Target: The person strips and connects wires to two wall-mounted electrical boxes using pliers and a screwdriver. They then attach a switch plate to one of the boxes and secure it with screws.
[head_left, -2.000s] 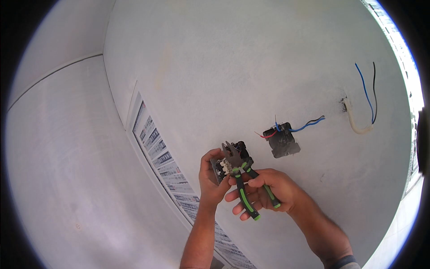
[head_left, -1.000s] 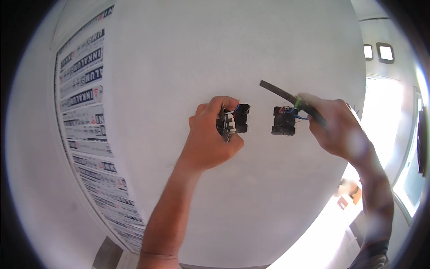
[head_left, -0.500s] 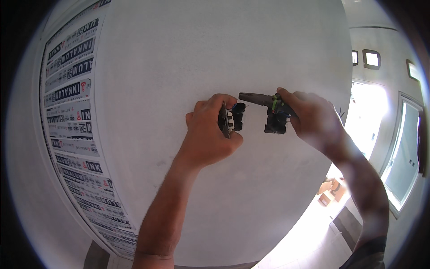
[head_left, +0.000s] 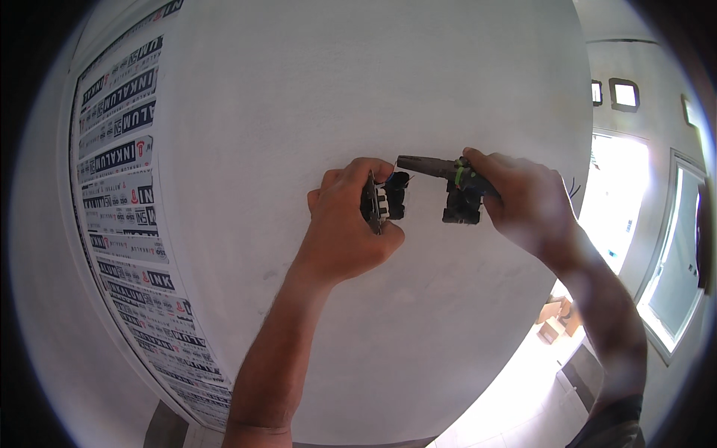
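Note:
My left hand (head_left: 336,216) is closed round the edges of an electrical wall plate (head_left: 370,203), a dark frame with white parts on its back, held on edge to the wall. It could be a switch or a socket; its front is turned away. Just right of it is a black wall box opening (head_left: 399,201), with thin blue and red wires by its top. My right hand (head_left: 526,196) grips dark long-nose pliers (head_left: 429,165) with green on the handles. Their jaws point left, tip near my left fingertips and a thin wire. Behind the pliers sits a second black wall box opening (head_left: 462,207).
A pale plastered wall (head_left: 358,336) spans the middle. On the left stands a frame (head_left: 123,179) covered in printed protective film. Loose wires (head_left: 574,187) stick out past my right wrist. Cardboard boxes (head_left: 554,321) lie on the floor at right, near a bright doorway (head_left: 624,194) and a window (head_left: 672,246).
Both hands keep nearly the same place and grip. The plate has tilted slightly, and the view has shifted a little.

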`<action>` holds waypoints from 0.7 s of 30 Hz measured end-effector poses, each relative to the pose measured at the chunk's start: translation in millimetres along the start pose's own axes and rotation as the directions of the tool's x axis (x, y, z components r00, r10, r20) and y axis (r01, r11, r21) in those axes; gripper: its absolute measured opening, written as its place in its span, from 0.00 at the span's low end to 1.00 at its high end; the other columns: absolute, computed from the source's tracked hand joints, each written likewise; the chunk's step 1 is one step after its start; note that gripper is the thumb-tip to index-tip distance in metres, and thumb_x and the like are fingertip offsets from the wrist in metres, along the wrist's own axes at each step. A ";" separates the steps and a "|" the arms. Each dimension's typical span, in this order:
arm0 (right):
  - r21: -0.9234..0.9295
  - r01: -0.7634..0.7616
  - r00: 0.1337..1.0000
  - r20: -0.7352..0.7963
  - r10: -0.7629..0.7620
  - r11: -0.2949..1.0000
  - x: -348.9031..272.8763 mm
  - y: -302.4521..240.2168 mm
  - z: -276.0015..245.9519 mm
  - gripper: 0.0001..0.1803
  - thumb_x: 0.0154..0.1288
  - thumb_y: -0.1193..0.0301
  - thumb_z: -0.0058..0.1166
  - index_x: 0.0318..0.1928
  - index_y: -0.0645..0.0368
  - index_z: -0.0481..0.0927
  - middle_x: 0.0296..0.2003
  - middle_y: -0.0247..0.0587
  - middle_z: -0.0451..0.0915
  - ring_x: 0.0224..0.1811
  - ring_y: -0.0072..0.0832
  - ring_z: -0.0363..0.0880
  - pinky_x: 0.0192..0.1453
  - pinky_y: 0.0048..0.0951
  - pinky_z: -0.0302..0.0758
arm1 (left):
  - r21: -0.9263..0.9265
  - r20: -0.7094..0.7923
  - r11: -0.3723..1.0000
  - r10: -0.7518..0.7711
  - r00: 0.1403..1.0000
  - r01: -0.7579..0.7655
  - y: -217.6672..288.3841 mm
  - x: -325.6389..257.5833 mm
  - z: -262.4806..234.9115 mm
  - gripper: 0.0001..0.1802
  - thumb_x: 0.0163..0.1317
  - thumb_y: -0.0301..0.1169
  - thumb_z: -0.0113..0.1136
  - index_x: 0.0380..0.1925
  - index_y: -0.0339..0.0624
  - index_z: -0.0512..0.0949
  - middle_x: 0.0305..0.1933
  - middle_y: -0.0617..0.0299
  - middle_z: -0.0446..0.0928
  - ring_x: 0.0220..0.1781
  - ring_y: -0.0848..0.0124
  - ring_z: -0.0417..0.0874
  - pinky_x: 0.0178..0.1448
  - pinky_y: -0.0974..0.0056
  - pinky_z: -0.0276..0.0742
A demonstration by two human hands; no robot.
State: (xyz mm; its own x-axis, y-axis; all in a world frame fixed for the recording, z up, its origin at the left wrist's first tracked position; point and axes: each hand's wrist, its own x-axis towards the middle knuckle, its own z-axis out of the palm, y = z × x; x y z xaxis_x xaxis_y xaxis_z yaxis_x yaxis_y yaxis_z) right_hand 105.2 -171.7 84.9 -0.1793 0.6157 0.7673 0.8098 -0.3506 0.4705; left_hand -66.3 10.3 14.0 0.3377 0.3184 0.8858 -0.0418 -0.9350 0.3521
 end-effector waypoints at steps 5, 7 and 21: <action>0.151 -0.107 0.988 0.125 0.088 0.983 3.6 -0.2 -8.3 0.20 0.66 0.76 0.57 0.59 0.54 0.83 0.41 0.45 0.88 0.39 0.44 0.89 0.46 0.43 0.86 | 0.010 0.005 1.000 -0.012 1.000 0.012 1.0 0.1 0.7 0.34 0.47 0.24 0.63 0.60 0.49 0.77 0.56 0.50 0.77 0.59 0.57 0.80 0.63 0.53 0.80; 0.223 -0.137 0.978 0.186 0.096 0.965 9.3 1.7 -12.5 0.17 0.67 0.76 0.55 0.56 0.55 0.85 0.39 0.46 0.88 0.37 0.46 0.89 0.45 0.43 0.86 | 0.004 0.011 1.000 -0.026 1.000 0.026 2.5 -0.6 -0.3 0.34 0.47 0.23 0.62 0.60 0.49 0.77 0.56 0.51 0.78 0.61 0.57 0.79 0.66 0.52 0.77; 0.543 -0.626 0.743 0.633 0.218 0.560 25.9 -17.1 -47.5 0.13 0.68 0.71 0.57 0.48 0.68 0.82 0.32 0.41 0.84 0.29 0.26 0.83 0.30 0.30 0.84 | -0.026 0.000 0.999 0.020 1.000 -0.020 1.3 -5.1 -1.5 0.41 0.44 0.22 0.62 0.65 0.54 0.76 0.58 0.65 0.80 0.67 0.59 0.74 0.75 0.52 0.56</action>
State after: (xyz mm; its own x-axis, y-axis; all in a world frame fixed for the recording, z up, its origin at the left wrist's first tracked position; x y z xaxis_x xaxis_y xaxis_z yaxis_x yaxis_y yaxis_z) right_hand 60.2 -183.3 117.5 0.3964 0.8277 0.3972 0.8689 -0.1985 -0.4535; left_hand -69.6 7.6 10.4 0.3365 0.2996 0.8927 -0.0726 -0.9370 0.3418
